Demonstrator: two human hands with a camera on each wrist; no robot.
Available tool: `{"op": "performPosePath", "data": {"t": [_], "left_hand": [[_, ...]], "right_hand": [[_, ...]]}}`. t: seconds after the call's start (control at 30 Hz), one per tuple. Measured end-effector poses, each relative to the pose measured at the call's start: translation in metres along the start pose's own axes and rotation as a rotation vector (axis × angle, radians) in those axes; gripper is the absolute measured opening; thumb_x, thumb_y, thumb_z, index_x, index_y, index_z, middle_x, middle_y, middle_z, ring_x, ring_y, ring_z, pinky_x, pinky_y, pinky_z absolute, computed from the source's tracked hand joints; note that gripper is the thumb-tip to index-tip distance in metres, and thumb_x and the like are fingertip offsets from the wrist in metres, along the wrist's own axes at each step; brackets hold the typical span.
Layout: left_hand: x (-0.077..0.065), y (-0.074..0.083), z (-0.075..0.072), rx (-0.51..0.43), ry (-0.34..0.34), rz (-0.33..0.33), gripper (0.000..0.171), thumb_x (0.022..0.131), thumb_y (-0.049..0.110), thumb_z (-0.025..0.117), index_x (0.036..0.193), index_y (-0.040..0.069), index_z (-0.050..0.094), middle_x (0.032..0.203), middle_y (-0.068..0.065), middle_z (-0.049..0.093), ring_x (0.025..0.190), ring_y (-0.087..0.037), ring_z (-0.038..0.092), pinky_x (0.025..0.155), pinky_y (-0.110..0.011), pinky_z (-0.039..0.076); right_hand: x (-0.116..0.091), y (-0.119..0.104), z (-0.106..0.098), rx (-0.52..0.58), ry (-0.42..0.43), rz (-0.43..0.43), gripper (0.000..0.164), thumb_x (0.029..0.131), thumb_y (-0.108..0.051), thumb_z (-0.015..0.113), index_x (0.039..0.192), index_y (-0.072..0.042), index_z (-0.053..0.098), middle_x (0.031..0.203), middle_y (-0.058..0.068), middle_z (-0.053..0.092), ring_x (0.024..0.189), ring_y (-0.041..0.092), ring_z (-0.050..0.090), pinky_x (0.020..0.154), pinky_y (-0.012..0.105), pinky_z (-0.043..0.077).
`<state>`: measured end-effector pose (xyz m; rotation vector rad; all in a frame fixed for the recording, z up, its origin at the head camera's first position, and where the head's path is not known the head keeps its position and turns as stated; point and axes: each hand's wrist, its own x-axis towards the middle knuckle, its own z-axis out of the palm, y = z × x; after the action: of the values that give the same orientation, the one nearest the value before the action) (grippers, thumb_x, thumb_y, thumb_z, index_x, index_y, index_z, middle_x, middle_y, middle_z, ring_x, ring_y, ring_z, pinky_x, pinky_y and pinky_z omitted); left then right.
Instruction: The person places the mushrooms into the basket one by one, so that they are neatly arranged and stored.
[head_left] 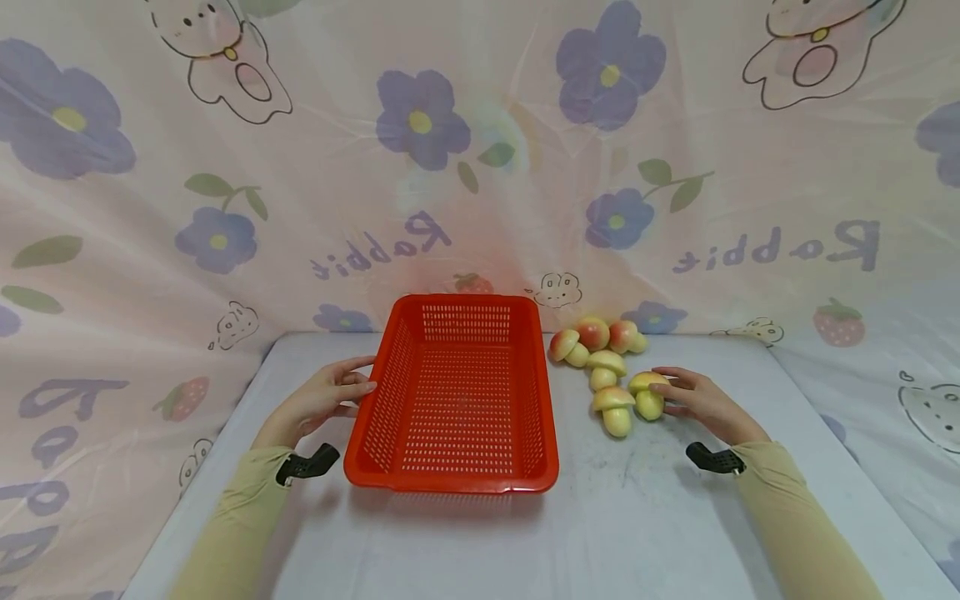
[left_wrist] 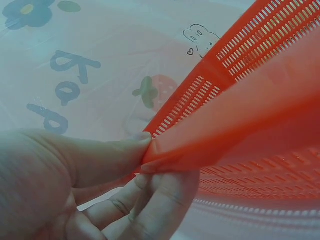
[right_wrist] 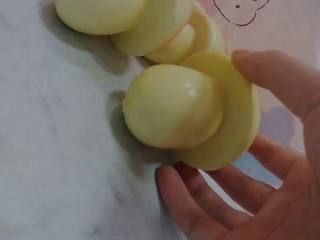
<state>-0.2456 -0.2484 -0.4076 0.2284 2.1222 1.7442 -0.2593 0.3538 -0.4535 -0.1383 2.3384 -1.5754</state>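
Note:
My left hand (head_left: 324, 398) pinches the left rim of a red plastic basket (head_left: 450, 483), thumb above and fingers below, as the left wrist view shows. The basket has slotted walls, and its floor shows bare. At the right, my right hand (head_left: 703, 402) holds a yellow toy mushroom (right_wrist: 172, 107) by its cap. In the right wrist view the thumb lies on the cap's upper edge and the fingers curl beneath it, with the rounded stem facing away from the palm. Two similar mushrooms (head_left: 617, 421) stand just left of it.
Farther back lie more toy mushrooms with reddish caps (head_left: 592, 333), grouped close to the basket's right side. A white-covered table (head_left: 630, 517) carries everything. Behind it hangs a printed curtain (head_left: 517, 225) with flowers and rabbits.

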Motion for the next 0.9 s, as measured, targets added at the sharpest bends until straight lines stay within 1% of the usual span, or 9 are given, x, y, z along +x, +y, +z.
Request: {"op": "performPosePath", "data": {"t": [0.17, 0.27, 0.5, 0.6, 0.73, 0.9], "left_hand": [[0.0005, 0.0004, -0.0001, 0.017, 0.004, 0.005, 0.069, 0.094, 0.017, 0.063, 0.150, 0.005, 0.025, 0.106, -0.017, 0.059, 0.087, -0.022, 0.065, 0.075, -0.042, 0.056], [0.0005, 0.0007, 0.0006, 0.018, 0.015, -0.004, 0.066, 0.094, 0.016, 0.062, 0.150, 0.006, 0.026, 0.105, -0.016, 0.059, 0.086, -0.023, 0.065, 0.075, -0.042, 0.056], [0.0009, -0.0008, 0.0007, 0.026, 0.011, -0.004, 0.065, 0.095, 0.015, 0.061, 0.150, 0.006, 0.026, 0.105, -0.017, 0.059, 0.087, -0.025, 0.065, 0.075, -0.043, 0.056], [0.0010, -0.0011, 0.0006, 0.018, 0.017, -0.010, 0.065, 0.094, 0.015, 0.062, 0.149, 0.008, 0.028, 0.105, -0.017, 0.059, 0.086, -0.024, 0.065, 0.075, -0.043, 0.056], [0.0006, -0.0010, 0.0003, 0.013, 0.007, -0.002, 0.067, 0.095, 0.016, 0.062, 0.150, 0.007, 0.026, 0.105, -0.017, 0.059, 0.083, -0.022, 0.064, 0.074, -0.041, 0.056], [-0.0006, -0.0006, 0.0000, 0.006, -0.006, 0.001, 0.068, 0.095, 0.016, 0.061, 0.151, 0.007, 0.024, 0.106, -0.017, 0.058, 0.085, -0.022, 0.064, 0.074, -0.039, 0.056]], "right_hand": [[0.0008, 0.0004, -0.0005, 0.002, 0.000, -0.002, 0.066, 0.097, -0.030, 0.057, 0.146, 0.004, 0.028, 0.138, 0.022, 0.041, 0.104, 0.003, 0.054, 0.095, 0.046, 0.045], [0.0013, 0.0004, -0.0012, 0.018, -0.002, 0.004, 0.066, 0.097, -0.030, 0.058, 0.146, 0.003, 0.029, 0.138, 0.021, 0.041, 0.104, 0.004, 0.054, 0.095, 0.044, 0.046], [-0.0005, -0.0007, -0.0013, 0.029, -0.013, -0.006, 0.065, 0.098, -0.028, 0.056, 0.145, 0.006, 0.028, 0.135, 0.021, 0.043, 0.104, 0.005, 0.055, 0.093, 0.040, 0.047], [-0.0015, -0.0006, -0.0020, 0.026, 0.000, -0.010, 0.064, 0.098, -0.029, 0.056, 0.144, 0.006, 0.029, 0.133, 0.019, 0.046, 0.102, 0.005, 0.055, 0.091, 0.038, 0.048], [-0.0021, 0.0006, -0.0049, 0.019, 0.022, -0.027, 0.062, 0.098, -0.029, 0.056, 0.143, 0.006, 0.031, 0.127, 0.013, 0.051, 0.099, 0.006, 0.057, 0.089, 0.037, 0.049], [-0.0027, -0.0017, -0.0094, 0.012, 0.031, -0.039, 0.062, 0.099, -0.031, 0.054, 0.144, 0.005, 0.031, 0.125, 0.008, 0.052, 0.101, 0.005, 0.057, 0.091, 0.037, 0.048]]}}
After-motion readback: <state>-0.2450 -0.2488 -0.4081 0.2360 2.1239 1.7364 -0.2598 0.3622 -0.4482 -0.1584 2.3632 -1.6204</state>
